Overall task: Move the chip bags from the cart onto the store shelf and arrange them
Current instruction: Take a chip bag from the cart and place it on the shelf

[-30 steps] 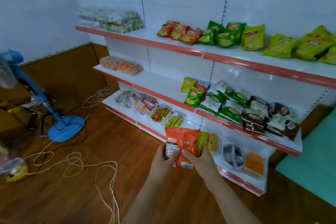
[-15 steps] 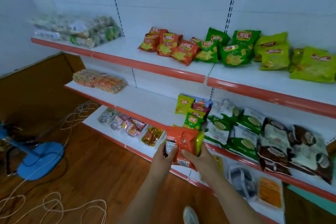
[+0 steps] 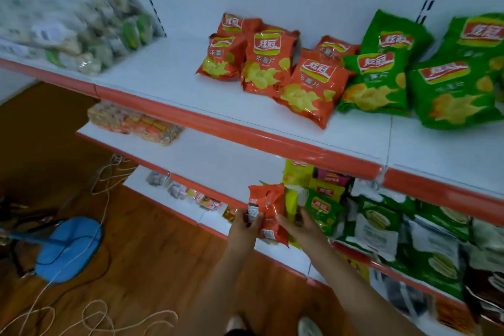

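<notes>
Since half a second ago the shelving has been brought much closer and the view tilted down, so that the top shelf (image 3: 245, 128) now fills the upper half of the frame while the held bags have stayed low in the centre. The orange chip bag (image 3: 268, 211) is pinched at its left edge by the fingers of the left hand (image 3: 244, 229), thumb closed over the label, and it is supported from the right by the right hand (image 3: 302, 229), whose fingers lie extended along the bag rather than curled; a yellow-green bag (image 3: 291, 200) is pressed behind the orange one. Both bags are held in the air just in front of the middle shelf (image 3: 218, 161), not yet set down. With two slick bags kept in one shallow pinch, the rear one could probably slide free during the lift and drop to the wooden floor (image 3: 136, 254). If they are pushed into the orange row (image 3: 268, 65) on the top shelf, the leaning bags there could be toppled, and the orange bag overhanging the front lip could be knocked off. The loose cord (image 3: 90, 316) lying at lower left could be caught by a foot. The cart is out of view, the clear packets (image 3: 81, 35) at upper left are too blurred to identify, and the right hand's fingertips are hidden behind the bags.
</notes>
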Demonstrator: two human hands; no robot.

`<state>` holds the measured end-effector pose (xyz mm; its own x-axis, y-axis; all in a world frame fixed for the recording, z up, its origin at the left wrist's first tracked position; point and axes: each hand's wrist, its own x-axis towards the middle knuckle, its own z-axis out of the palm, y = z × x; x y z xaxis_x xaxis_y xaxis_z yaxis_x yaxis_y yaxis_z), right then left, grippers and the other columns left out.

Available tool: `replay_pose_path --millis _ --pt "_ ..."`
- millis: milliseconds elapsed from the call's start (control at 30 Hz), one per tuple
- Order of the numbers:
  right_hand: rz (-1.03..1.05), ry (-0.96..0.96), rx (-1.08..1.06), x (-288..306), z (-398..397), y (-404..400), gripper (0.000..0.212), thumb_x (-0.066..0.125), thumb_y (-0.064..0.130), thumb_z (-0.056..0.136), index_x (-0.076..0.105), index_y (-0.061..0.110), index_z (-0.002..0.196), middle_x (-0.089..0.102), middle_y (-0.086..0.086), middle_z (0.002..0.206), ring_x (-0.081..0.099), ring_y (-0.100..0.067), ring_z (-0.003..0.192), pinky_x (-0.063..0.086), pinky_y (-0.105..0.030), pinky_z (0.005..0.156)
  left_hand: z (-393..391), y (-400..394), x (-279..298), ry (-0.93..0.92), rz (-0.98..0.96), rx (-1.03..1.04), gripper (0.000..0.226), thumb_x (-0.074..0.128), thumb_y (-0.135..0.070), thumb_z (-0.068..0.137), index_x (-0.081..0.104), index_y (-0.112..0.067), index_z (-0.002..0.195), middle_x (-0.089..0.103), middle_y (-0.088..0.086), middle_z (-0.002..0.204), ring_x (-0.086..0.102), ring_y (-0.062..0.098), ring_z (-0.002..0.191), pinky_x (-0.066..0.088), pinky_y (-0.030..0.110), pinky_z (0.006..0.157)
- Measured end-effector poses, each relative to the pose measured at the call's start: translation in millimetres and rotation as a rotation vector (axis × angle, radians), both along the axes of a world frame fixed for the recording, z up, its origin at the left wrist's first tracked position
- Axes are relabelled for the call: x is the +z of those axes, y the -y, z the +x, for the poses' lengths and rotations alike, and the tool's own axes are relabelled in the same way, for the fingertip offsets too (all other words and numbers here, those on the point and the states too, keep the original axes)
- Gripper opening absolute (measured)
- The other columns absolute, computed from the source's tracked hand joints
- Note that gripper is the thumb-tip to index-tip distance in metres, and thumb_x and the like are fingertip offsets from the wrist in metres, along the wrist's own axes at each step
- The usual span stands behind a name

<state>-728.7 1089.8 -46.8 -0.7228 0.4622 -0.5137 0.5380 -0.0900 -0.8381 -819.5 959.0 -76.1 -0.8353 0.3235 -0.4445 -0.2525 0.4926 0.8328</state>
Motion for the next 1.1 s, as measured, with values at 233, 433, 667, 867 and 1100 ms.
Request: replay_pose_path --millis 233,433,667,867,1100 --pt "-0.065 0.058 -0.259 -56.5 -72.4 -15.1 0.02 0.065 0.047 0.086 0.064 0.031 0.098 0.07 -0.002 0.112 0.067 -0.021 0.099 0.052 -0.046 0.094 -96.0 -23.3 -48.7 -0.065 -0.011 -0.243 0.042 0.062 -0.024 0.095 0.053 -0.01 0.133 0.066 0.012 0.116 0.066 0.024 0.097 0.058 0.034 0.084" --pt "-0.006 0.042 -0.458 -67.8 -103.5 -17.8 0.049 0.05 0.076 0.077 0.057 0.046 0.116 0.061 0.0 0.129 0.061 -0.022 0.113 0.048 -0.046 0.099 -131.1 -80.8 -54.4 0.27 0.126 -0.422 0.029 0.029 -0.037 0.107 0.057 -0.031 0.103 0.062 -0.013 0.097 0.066 0.0 0.093 0.052 0.021 0.086" --pt "0.169 0.206 -0.317 -111.5 -118.0 -22.5 0.062 0.029 0.059 0.097 0.017 0.035 0.152 0.033 -0.007 0.155 0.038 -0.031 0.138 0.028 -0.045 0.115 -172.4 -106.9 -97.6 0.38 0.028 -0.347 0.047 0.022 -0.048 0.105 0.045 -0.019 0.135 0.048 0.003 0.121 0.045 0.018 0.119 0.041 0.039 0.102" --pt "0.175 0.294 -0.182 -125.8 -119.0 -23.6 0.064 0.043 0.048 0.098 0.018 0.027 0.153 0.034 -0.009 0.155 0.038 -0.031 0.138 0.032 -0.042 0.112 -165.4 -85.9 -93.9 0.366 0.076 -0.337 0.039 0.02 -0.043 0.106 0.052 -0.021 0.1 0.056 -0.016 0.08 0.053 -0.003 0.069 0.039 0.023 0.063" --pt "0.277 0.222 -0.106 -143.3 -119.6 -49.0 0.059 0.048 0.038 0.098 0.026 0.021 0.15 0.04 -0.005 0.151 0.041 -0.026 0.136 0.031 -0.034 0.108 -181.3 -135.4 -212.0 0.219 0.049 -0.171 0.1 0.061 -0.082 0.059 0.038 -0.025 0.139 0.061 0.007 0.127 0.064 0.027 0.112 0.054 0.048 0.095"
